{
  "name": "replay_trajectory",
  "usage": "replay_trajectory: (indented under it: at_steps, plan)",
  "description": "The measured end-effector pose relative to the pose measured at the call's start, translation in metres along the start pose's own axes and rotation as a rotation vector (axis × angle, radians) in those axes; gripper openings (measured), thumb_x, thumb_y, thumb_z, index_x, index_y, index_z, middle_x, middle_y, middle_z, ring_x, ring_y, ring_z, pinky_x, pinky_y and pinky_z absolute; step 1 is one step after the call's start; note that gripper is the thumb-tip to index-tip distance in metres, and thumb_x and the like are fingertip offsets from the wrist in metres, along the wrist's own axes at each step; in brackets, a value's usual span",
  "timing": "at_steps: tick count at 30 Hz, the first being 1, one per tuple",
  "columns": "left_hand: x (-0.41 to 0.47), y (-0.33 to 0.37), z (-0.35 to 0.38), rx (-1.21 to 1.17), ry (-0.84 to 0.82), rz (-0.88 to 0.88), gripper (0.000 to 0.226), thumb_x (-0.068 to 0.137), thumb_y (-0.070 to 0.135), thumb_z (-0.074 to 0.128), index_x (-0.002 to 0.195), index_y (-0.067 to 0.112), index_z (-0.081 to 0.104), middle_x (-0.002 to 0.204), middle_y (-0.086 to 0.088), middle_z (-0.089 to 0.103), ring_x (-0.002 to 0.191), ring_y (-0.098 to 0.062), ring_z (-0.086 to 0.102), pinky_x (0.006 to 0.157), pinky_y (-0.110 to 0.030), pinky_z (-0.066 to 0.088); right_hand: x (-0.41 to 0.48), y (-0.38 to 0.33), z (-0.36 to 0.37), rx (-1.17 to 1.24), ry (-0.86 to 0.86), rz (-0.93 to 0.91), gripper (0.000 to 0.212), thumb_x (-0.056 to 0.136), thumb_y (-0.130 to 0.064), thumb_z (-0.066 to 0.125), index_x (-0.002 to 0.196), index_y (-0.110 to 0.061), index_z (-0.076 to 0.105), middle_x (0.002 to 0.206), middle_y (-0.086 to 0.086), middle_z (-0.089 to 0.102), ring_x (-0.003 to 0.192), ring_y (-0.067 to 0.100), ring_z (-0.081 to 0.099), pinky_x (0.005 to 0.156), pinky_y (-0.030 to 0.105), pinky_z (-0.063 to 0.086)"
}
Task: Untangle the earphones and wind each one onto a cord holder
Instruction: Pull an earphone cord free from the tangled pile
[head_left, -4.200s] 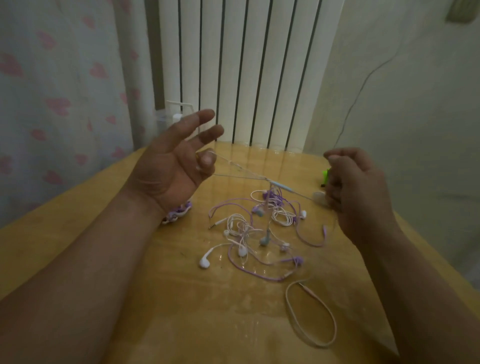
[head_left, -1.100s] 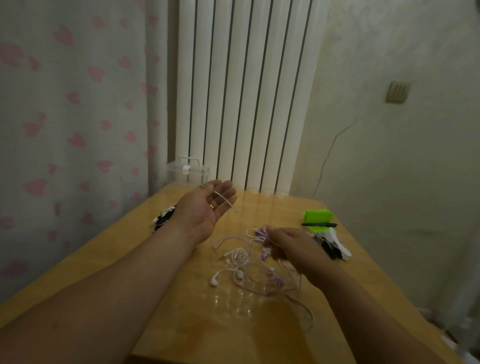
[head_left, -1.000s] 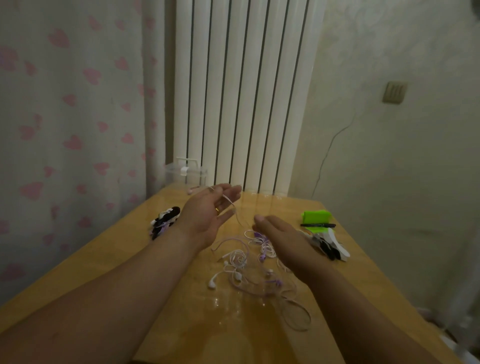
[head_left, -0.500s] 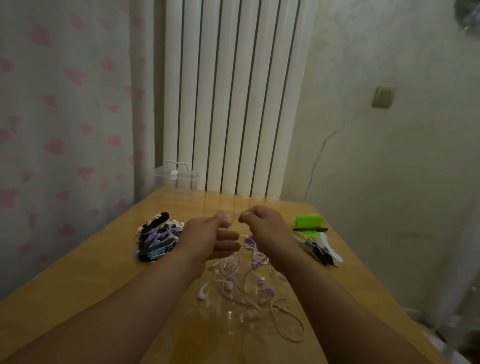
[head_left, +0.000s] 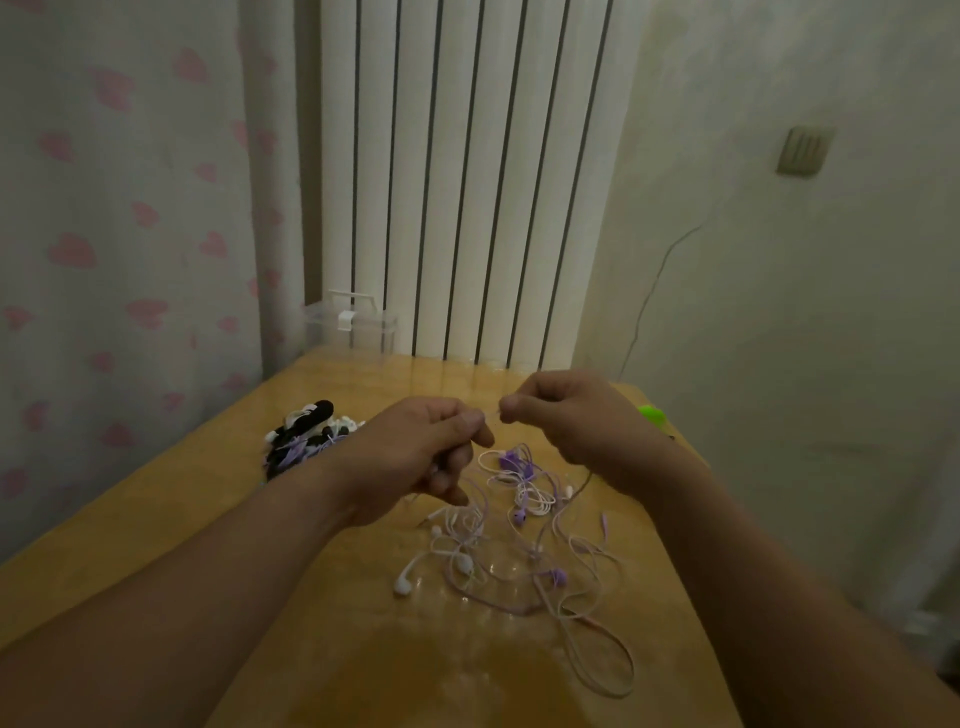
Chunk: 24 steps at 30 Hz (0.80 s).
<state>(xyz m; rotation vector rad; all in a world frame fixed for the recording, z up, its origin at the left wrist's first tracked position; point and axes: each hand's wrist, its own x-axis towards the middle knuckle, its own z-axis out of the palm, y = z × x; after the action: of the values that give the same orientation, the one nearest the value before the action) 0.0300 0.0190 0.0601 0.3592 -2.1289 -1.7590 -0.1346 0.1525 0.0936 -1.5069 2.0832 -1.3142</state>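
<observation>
Bright green object is mostly hidden behind the right hand. The black, white and purple bundle pile is too dim to resolve. The left hand and the right hand, fingers curled, each pinch a barely visible thin white cord stretched between them. The tangled white and purple earphones lie below on the yellow wooden table.

Earphone tangle blocks mid-table (open tabletop lies left).
</observation>
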Motion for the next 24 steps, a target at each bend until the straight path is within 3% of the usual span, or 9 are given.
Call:
replay_trajectory:
  at_steps: [2,5,9,12,16,19,21,24]
  plan:
    - [0.004,-0.005,-0.004,-0.002,-0.040,-0.047,0.031,0.109,0.027,0.050,0.113,0.001,0.067,0.072,-0.006,0.060,0.059,-0.016,0.055,0.067,-0.034,0.059,0.002,0.016,0.003,0.008,0.047,0.001,0.021,0.098,-0.037,0.069,0.092,-0.019,0.077,0.054,-0.010,0.053,0.046,0.006,0.040,0.045,0.018,0.033]
    - [0.012,-0.015,-0.007,0.020,-0.144,-0.097,0.029,0.108,0.024,0.053,0.112,0.000,0.069,0.096,-0.018,0.075,0.076,-0.024,0.069,0.076,-0.039,0.062,0.006,0.035,0.012,0.046,0.135,-0.017,0.021,0.098,-0.035,0.070,0.091,-0.016,0.076,0.054,-0.012,0.051,0.043,0.001,0.039,0.045,0.016,0.033]
    - [0.024,-0.032,-0.008,-0.135,-0.237,-0.078,0.026,0.103,0.017,0.059,0.117,0.001,0.073,0.106,-0.020,0.074,0.098,-0.029,0.073,0.084,-0.041,0.062,0.009,0.056,0.023,0.145,0.205,0.026,0.018,0.100,-0.028,0.068,0.095,-0.013,0.076,0.050,-0.022,0.056,0.047,-0.006,0.051,0.052,0.013,0.034]
    - [0.035,-0.044,0.000,-0.421,-0.145,0.007,0.028,0.098,0.014,0.060,0.119,0.001,0.073,0.103,-0.016,0.073,0.096,-0.025,0.072,0.083,-0.036,0.062,0.008,0.066,0.034,0.238,0.191,0.086,0.021,0.104,-0.030,0.063,0.096,-0.016,0.076,0.049,-0.017,0.053,0.047,-0.001,0.045,0.051,0.021,0.036]
    - [0.048,-0.054,0.011,-0.629,0.087,0.085,0.032,0.098,0.021,0.058,0.127,0.011,0.069,0.126,-0.007,0.074,0.081,-0.013,0.070,0.073,-0.025,0.060,0.000,0.069,0.053,0.183,0.046,0.073,0.024,0.109,-0.031,0.053,0.107,-0.024,0.075,0.052,-0.016,0.051,0.052,0.014,0.043,0.049,0.032,0.042]
    - [0.048,-0.057,0.014,-0.495,0.147,0.140,0.029,0.102,0.025,0.056,0.129,0.020,0.068,0.124,-0.001,0.076,0.071,-0.009,0.067,0.075,-0.029,0.057,0.000,0.068,0.062,0.011,0.026,-0.008,0.024,0.110,-0.031,0.051,0.110,-0.025,0.074,0.062,-0.017,0.057,0.056,0.003,0.048,0.058,0.028,0.043]
    - [0.046,-0.059,0.015,-0.334,0.185,0.186,0.030,0.105,0.026,0.056,0.133,0.024,0.067,0.120,0.002,0.077,0.065,-0.011,0.062,0.070,-0.029,0.057,-0.001,0.068,0.064,-0.138,0.037,-0.048,0.025,0.110,-0.029,0.049,0.105,-0.024,0.073,0.072,-0.014,0.065,0.063,0.002,0.054,0.056,0.022,0.040]
    - [0.046,-0.063,0.017,-0.022,0.287,0.270,0.034,0.107,0.022,0.057,0.139,0.022,0.066,0.115,0.006,0.078,0.058,-0.018,0.060,0.059,-0.025,0.054,-0.005,0.066,0.062,-0.300,0.047,-0.070,0.024,0.109,-0.032,0.048,0.102,-0.027,0.070,0.073,-0.007,0.065,0.067,0.008,0.057,0.058,0.027,0.041]
